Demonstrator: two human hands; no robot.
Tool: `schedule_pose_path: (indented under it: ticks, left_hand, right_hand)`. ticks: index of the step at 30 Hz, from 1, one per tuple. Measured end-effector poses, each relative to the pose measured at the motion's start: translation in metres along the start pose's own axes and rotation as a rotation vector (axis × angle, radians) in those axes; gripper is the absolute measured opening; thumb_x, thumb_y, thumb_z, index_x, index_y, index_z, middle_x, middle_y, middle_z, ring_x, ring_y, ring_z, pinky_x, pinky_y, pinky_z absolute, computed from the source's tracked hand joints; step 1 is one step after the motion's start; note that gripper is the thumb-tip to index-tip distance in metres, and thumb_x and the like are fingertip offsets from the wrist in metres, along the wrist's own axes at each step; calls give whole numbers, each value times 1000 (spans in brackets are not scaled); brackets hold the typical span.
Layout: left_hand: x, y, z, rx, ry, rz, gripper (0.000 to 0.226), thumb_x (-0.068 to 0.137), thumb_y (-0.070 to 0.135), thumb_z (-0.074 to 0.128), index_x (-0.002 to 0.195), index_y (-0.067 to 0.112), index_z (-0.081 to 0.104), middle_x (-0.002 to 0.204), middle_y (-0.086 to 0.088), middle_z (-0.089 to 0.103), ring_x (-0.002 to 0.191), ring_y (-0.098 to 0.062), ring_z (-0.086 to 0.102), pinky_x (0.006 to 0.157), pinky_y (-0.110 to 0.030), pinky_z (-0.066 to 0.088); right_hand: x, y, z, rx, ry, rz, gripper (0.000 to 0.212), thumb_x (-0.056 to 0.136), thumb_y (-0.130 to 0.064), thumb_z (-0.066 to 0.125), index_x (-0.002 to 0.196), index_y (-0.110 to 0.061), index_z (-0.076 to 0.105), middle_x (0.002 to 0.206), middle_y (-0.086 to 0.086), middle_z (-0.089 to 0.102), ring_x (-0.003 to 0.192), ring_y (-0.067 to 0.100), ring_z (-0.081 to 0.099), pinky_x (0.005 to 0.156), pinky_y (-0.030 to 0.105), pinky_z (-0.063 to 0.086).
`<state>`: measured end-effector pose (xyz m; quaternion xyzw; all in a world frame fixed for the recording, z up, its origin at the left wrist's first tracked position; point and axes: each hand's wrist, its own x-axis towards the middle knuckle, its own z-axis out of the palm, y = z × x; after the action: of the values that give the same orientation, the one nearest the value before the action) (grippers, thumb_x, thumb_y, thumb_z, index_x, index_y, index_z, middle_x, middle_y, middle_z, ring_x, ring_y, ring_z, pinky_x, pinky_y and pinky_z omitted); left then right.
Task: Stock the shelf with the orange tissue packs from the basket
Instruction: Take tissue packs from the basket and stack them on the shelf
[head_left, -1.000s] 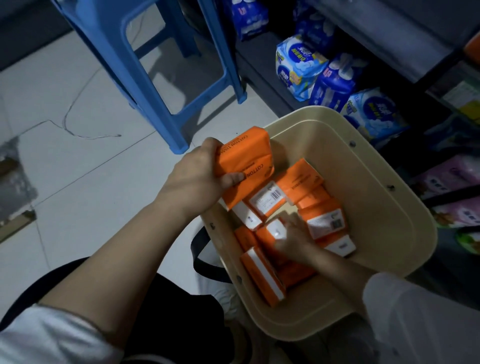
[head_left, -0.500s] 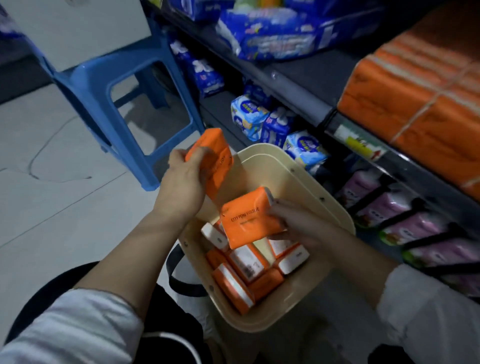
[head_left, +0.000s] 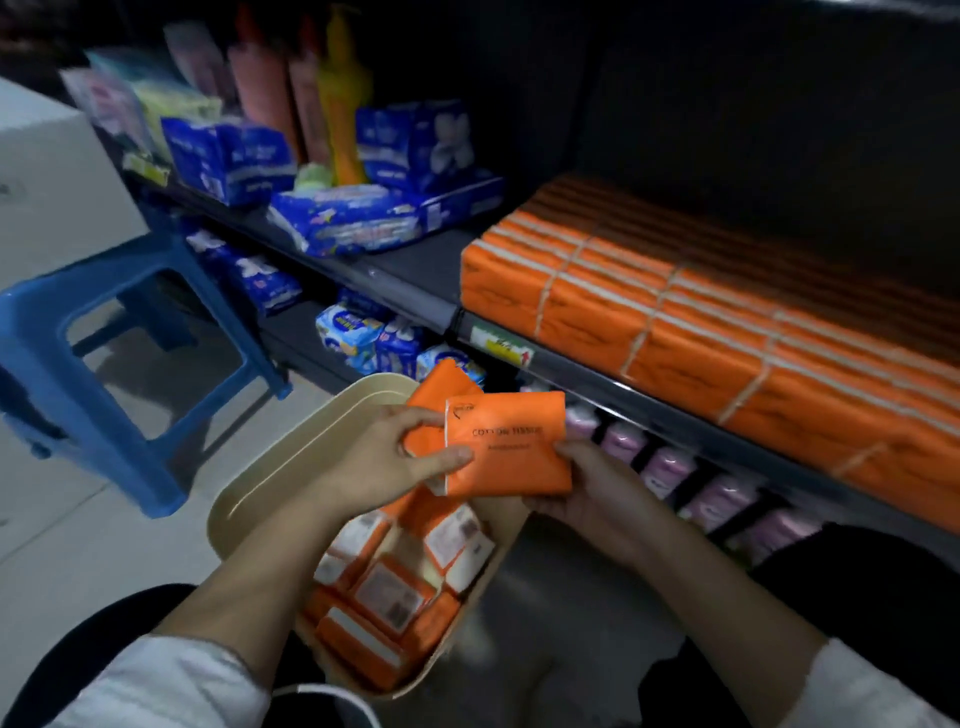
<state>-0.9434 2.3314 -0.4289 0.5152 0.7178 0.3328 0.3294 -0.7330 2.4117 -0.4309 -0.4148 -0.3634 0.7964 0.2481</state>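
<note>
Brought together since half a second ago: two held packs, then apart, now overlapped above the basket (head_left: 291, 447), with much more of the shelf (head_left: 649, 397) in view

Left hand (head_left: 384, 460): fingers curled round the rear tissue pack (head_left: 441, 395), thumb (head_left: 452, 460) stretched across and pressed on the left edge of the front tissue pack (head_left: 511, 441). Right hand (head_left: 582, 483): fingers curled under the front pack's lower right corner, pinching it from below. Both grips closed on packs, neither hand slack

Front pack: flat orange rectangle, broad face up, dark print reading COTTON TISSUE, a small logo at its upper left corner. Rear pack: same orange, tilted, poking out up and to the left from behind the front one. Two packs plainly in the hands; a pale edge under the front pack's lower left corner, perhaps a third, cannot tell

Loose tissue packs (head_left: 395, 592) down in the beige basket: seven or eight showing, jumbled and overlapped, several with white labelled ends up, no sure count. Basket on the floor just below the hands, one only

Stocked orange packs (head_left: 701, 332) already on the shelf to the right: tight rows with pale edges, too blurred to count singly

Beside all this: one blue stool (head_left: 98, 338) at left with a white box (head_left: 47, 171) on it, blue wrapped packages (head_left: 363, 223) further along the shelf, pink packs (head_left: 670, 467) on the tier below
</note>
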Motion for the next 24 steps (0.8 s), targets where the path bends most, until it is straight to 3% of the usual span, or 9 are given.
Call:
schedule_pose_path:
  ticks: [2, 5, 9, 13, 15, 16, 19, 21, 24]
  left_hand:
    - [5, 7, 11, 6, 5, 56, 59, 45, 73, 74, 95, 44, 64, 116, -5, 53, 85, -10, 64, 77, -28, 56]
    - [4, 44, 29, 18, 31, 153, 55, 49, 62, 81, 96, 44, 59, 117, -5, 51, 83, -7, 63, 76, -20, 53]
    - [1, 95, 59, -17, 51, 269, 57, 46, 68, 71, 95, 48, 52, 119, -4, 44, 103, -14, 54, 94, -22, 44]
    - [-4, 148, 83, -36, 52, 413, 50, 49, 58, 72, 95, 53, 51, 117, 3, 40, 105, -11, 47, 89, -6, 35]
    - [-4, 173, 93, -38, 38, 509, 41, 57, 56, 75, 92, 64, 54, 113, 15, 41, 103, -3, 49, 93, -15, 38]
    - [-3, 187, 99, -38, 20, 563, 41, 65, 55, 76, 95, 69, 52, 113, 18, 42, 105, 5, 48, 95, -19, 39]
    - [4, 224, 121, -20, -19, 672, 41, 79, 37, 60, 104, 68, 50, 113, 10, 50, 107, 19, 41, 89, 0, 29]
    - [9, 246, 139, -65, -54, 694, 49, 84, 24, 61, 107, 65, 48, 115, 16, 50, 105, 14, 44, 83, -1, 33]
    - [17, 277, 172, -189, -122, 646, 53, 86, 17, 62, 120, 50, 38, 117, 22, 46, 96, -3, 55, 80, -20, 45]
  right_hand:
    - [-18, -10, -12, -35, -33, -62, 27, 95, -17, 40, 115, -22, 57, 111, 3, 66, 103, 19, 60, 78, 38, 54]
    - [-48, -27, -29, -180, -19, -192, 37, 94, -23, 45, 131, -26, 46, 127, 2, 59, 114, 18, 56, 80, 35, 53]
    - [-88, -49, -52, -523, 302, -487, 68, 84, -29, 64, 143, -32, 31, 129, 0, 44, 108, 1, 51, 82, 10, 44]
    - [-127, -66, -81, -579, 494, -719, 64, 88, -14, 61, 143, -29, 31, 114, 1, 40, 93, -25, 41, 77, -7, 30]
    - [-146, -76, -97, -499, 518, -756, 60, 87, -12, 62, 141, -24, 37, 121, 0, 44, 96, -26, 43, 82, -5, 32]
    - [-155, -81, -109, -443, 523, -767, 59, 86, -13, 64, 139, -22, 40, 124, 1, 48, 102, -19, 48, 87, 0, 36]
    - [-185, -99, -146, -280, 571, -800, 48, 86, -7, 62, 129, -20, 47, 117, -1, 59, 105, 9, 57, 92, 19, 47]
    - [-206, -112, -173, -190, 621, -831, 42, 87, -6, 59, 124, -24, 49, 113, -1, 62, 102, 11, 60, 92, 24, 49]
    - [-231, -130, -221, -78, 740, -903, 34, 85, -8, 59, 113, -28, 54, 103, -5, 67, 93, 10, 64, 89, 33, 50]
